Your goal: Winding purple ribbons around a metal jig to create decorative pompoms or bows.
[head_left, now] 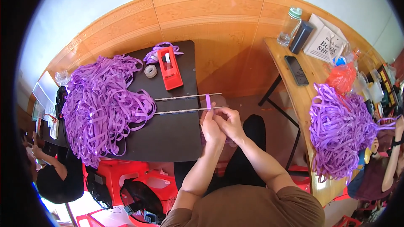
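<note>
Two thin, twisted metal rods, a far rod (185,96) and a near rod (181,111), stick out side by side past the right edge of the black table (168,138). A short strip of purple ribbon (208,101) spans the two rods near their free ends. My left hand (212,128) pinches the ribbon's lower end at the near rod. Against it, my right hand (229,122) is closed, its fingertips by the near rod's tip; whatever it pinches is hidden. A large heap of purple ribbon loops (101,105) covers the table's left side, reaching the rods' inner ends.
A red tape dispenser (170,69) and a tape roll (150,71) lie behind the rods. On the wooden table (290,96) at right are a phone (296,70), bottles, a paper bag (324,42) and another ribbon heap (341,134). People sit at both sides; red stools (126,172) stand below.
</note>
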{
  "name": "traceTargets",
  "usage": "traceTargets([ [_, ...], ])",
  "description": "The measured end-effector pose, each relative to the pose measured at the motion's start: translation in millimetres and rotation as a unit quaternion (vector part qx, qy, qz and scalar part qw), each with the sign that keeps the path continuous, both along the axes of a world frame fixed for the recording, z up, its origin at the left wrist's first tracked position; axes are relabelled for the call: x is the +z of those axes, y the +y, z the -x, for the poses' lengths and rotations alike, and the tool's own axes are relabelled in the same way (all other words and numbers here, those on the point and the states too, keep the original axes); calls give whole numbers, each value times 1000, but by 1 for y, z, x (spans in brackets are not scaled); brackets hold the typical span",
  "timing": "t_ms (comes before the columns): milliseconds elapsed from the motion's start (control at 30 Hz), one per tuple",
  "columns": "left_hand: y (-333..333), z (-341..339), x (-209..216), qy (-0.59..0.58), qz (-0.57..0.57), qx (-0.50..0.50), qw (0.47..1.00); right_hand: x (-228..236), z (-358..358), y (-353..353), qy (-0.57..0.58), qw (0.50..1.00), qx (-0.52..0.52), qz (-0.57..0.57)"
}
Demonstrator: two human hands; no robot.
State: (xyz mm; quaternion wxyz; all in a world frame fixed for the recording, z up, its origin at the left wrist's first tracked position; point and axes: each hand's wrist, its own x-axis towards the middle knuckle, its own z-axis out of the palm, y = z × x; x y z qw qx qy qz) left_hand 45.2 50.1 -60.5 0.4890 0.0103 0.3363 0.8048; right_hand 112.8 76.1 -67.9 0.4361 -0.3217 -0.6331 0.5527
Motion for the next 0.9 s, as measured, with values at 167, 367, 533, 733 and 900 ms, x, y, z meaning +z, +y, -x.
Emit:
traceTargets([
  [167,-4,0,5,23,2,5,1000,-5,6,-3,53,998,-5,28],
  [367,-20,-10,15,84,29,49,995,4,14,-12,151,965,44,210],
  [533,-26,5,29,-12,20,-12,1000,20,11,-16,180,942,49,279],
  [733,-30,16,44,21,37,-95,995,24,13,-18,200,940,33,275],
  [900,-36,27,51,-41,30,-148,988,43,-3,-28,168,954,13,246],
])
